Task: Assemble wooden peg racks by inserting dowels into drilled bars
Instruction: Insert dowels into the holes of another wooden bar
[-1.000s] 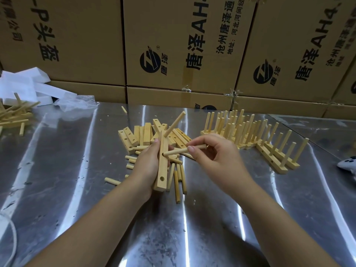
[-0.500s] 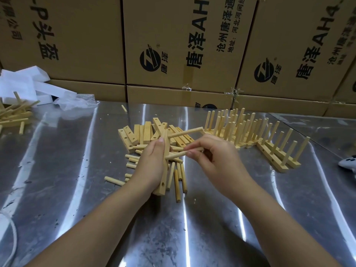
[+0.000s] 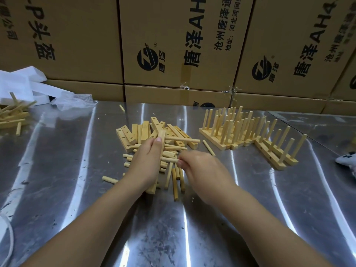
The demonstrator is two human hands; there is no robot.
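Right grip (image 3: 202, 170) pinches a dowel (image 3: 170, 160), seemingly pressing it sideways into the drilled bar (image 3: 162, 137) that the left grip (image 3: 146, 162) curls around, steadying it at frame centre above loose dowels (image 3: 175, 187); finished racks (image 3: 212, 139) stand upper right

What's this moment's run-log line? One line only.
step: dowel insertion | left hand: grips drilled bar | right hand: pinches lower dowel at bar | upper dowel: in bar

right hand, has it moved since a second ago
Yes. The right hand has dropped lower along the bar, toward the person, away from the finished racks.
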